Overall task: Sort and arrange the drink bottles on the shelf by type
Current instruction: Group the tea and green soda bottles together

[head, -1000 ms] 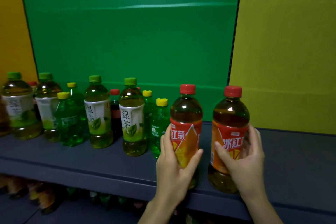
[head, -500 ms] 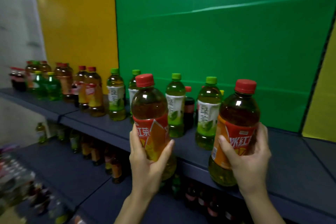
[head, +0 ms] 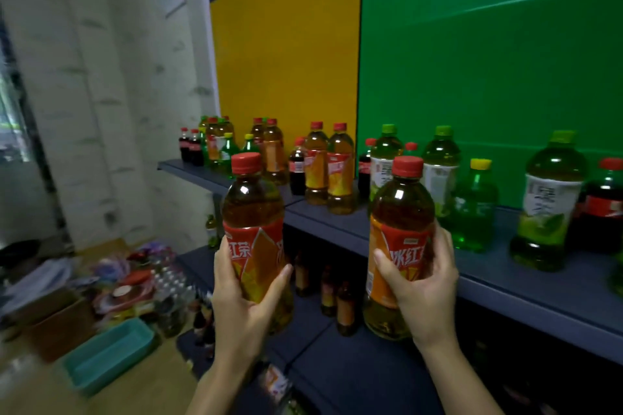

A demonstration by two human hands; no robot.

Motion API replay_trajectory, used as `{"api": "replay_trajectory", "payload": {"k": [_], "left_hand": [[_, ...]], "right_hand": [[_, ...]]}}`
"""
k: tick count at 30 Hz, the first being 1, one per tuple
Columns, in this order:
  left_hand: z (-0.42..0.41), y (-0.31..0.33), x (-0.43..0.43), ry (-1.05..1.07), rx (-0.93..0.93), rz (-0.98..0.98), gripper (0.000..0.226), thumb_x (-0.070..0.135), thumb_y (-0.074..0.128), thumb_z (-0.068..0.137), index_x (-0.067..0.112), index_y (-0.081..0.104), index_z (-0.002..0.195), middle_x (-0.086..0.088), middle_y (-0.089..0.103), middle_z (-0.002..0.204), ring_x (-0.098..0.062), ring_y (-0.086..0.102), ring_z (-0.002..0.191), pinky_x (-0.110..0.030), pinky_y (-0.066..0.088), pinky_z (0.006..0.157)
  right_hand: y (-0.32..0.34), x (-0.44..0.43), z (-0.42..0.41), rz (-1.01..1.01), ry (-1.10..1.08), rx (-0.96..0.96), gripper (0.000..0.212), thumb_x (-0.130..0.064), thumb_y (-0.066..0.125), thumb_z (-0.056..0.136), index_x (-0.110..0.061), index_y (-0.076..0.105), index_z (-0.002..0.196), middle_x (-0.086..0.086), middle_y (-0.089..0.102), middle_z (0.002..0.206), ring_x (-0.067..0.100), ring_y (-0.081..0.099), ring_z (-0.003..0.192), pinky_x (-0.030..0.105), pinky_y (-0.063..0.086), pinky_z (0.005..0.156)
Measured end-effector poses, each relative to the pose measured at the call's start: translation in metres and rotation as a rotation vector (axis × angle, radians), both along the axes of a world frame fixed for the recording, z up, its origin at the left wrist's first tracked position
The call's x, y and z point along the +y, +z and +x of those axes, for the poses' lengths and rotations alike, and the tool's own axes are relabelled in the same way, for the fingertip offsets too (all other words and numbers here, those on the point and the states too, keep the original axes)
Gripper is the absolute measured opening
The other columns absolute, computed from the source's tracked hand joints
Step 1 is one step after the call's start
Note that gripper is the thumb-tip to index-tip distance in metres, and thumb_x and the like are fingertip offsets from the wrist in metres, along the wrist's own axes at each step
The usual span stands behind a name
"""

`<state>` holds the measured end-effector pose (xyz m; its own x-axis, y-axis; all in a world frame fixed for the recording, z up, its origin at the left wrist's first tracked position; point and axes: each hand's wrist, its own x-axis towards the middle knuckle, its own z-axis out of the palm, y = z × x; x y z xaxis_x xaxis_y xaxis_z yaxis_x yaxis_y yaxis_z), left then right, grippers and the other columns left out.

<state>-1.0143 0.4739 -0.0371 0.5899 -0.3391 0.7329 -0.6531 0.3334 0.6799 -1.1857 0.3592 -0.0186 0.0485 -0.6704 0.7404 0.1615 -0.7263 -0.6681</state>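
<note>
the dark blue shelf carries a pair of red-capped tea bottles upright, a small cola bottle touching the pair's left, a mixed cluster of bottles farther left, and green-capped tea bottles, a yellow-capped green soda bottle and a larger cola bottle to the pair's right.
</note>
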Motion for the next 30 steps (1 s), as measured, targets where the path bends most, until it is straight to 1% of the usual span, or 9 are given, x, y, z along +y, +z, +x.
{"api": "replay_trajectory", "payload": {"k": [4, 7, 10, 14, 18, 21, 24, 27, 30], "left_hand": [[0.061, -0.003, 0.016, 0.068, -0.014, 0.03, 0.089, 0.059, 0.063, 0.065, 0.016, 0.034, 0.137, -0.002, 0.05, 0.121, -0.011, 0.052, 0.107, -0.022, 0.045, 0.087], [0.102, -0.006, 0.019, 0.1, -0.018, 0.05, 0.083, 0.056, 0.063, 0.067, 0.019, 0.034, 0.135, 0.0, 0.051, 0.116, -0.01, 0.054, 0.102, -0.03, 0.048, 0.085], [0.139, -0.009, 0.014, 0.129, -0.018, 0.053, 0.084, 0.055, 0.065, 0.066, 0.018, 0.034, 0.135, 0.002, 0.049, 0.113, -0.002, 0.052, 0.098, -0.026, 0.047, 0.083], [0.194, -0.014, -0.002, 0.145, -0.005, 0.068, 0.087, 0.056, 0.065, 0.066, 0.018, 0.033, 0.136, 0.0, 0.05, 0.118, -0.006, 0.053, 0.102, -0.028, 0.048, 0.087], [0.253, -0.015, -0.03, 0.152, -0.031, 0.069, 0.087, 0.058, 0.062, 0.066, 0.02, 0.032, 0.138, 0.008, 0.05, 0.115, 0.014, 0.048, 0.103, -0.016, 0.042, 0.084], [0.298, -0.009, -0.056, 0.151, -0.043, 0.063, 0.086, 0.058, 0.062, 0.066, 0.021, 0.032, 0.137, 0.021, 0.047, 0.113, 0.019, 0.046, 0.102, -0.013, 0.041, 0.083], [0.345, -0.002, -0.084, 0.132, -0.046, 0.078, 0.084, 0.058, 0.062, 0.067, 0.022, 0.033, 0.137, 0.012, 0.049, 0.114, 0.013, 0.048, 0.104, -0.022, 0.046, 0.087], [0.388, 0.003, -0.112, 0.087, -0.053, 0.082, 0.086, 0.059, 0.064, 0.067, 0.022, 0.033, 0.138, 0.006, 0.051, 0.117, 0.0, 0.053, 0.106, -0.032, 0.05, 0.09], [0.423, 0.008, -0.139, 0.037, -0.053, 0.082, 0.086, 0.061, 0.064, 0.067, 0.024, 0.032, 0.137, 0.005, 0.054, 0.117, -0.007, 0.057, 0.105, -0.039, 0.052, 0.089]], "right_hand": [[0.002, 0.005, 0.069, 0.001, 0.078, -0.004, 0.074, -0.049, 0.069, 0.06, -0.024, 0.047, 0.126, -0.017, 0.049, 0.11, 0.001, 0.055, 0.105, 0.012, 0.046, 0.083], [0.003, 0.001, 0.115, -0.011, 0.116, 0.006, 0.075, -0.049, 0.069, 0.062, -0.022, 0.046, 0.129, -0.017, 0.049, 0.112, 0.001, 0.054, 0.107, 0.011, 0.046, 0.085], [0.001, -0.007, 0.159, -0.02, 0.146, 0.021, 0.075, -0.049, 0.069, 0.063, -0.022, 0.047, 0.129, -0.016, 0.049, 0.115, 0.002, 0.053, 0.109, 0.013, 0.046, 0.089], [-0.004, -0.025, 0.217, -0.014, 0.18, 0.023, 0.076, -0.05, 0.068, 0.062, -0.023, 0.045, 0.13, -0.017, 0.048, 0.115, 0.0, 0.052, 0.109, 0.013, 0.045, 0.088], [-0.006, -0.053, 0.278, -0.014, 0.209, 0.017, 0.071, -0.05, 0.068, 0.061, -0.036, 0.042, 0.126, -0.021, 0.046, 0.114, -0.007, 0.051, 0.107, 0.005, 0.043, 0.084], [0.0, -0.078, 0.326, -0.022, 0.204, 0.015, 0.072, -0.051, 0.067, 0.06, -0.036, 0.041, 0.126, -0.019, 0.046, 0.114, -0.01, 0.049, 0.106, 0.002, 0.042, 0.082], [0.007, -0.103, 0.372, -0.027, 0.194, 0.004, 0.073, -0.05, 0.067, 0.06, -0.034, 0.041, 0.127, -0.015, 0.046, 0.115, -0.01, 0.05, 0.106, 0.003, 0.043, 0.082], [0.014, -0.128, 0.409, -0.048, 0.152, 0.004, 0.072, -0.05, 0.067, 0.061, -0.037, 0.04, 0.126, -0.006, 0.047, 0.117, -0.003, 0.051, 0.109, 0.009, 0.045, 0.086], [0.018, -0.151, 0.441, -0.051, 0.098, -0.003, 0.074, -0.05, 0.068, 0.061, -0.036, 0.039, 0.129, -0.005, 0.046, 0.12, 0.004, 0.051, 0.113, 0.019, 0.046, 0.091]]}}
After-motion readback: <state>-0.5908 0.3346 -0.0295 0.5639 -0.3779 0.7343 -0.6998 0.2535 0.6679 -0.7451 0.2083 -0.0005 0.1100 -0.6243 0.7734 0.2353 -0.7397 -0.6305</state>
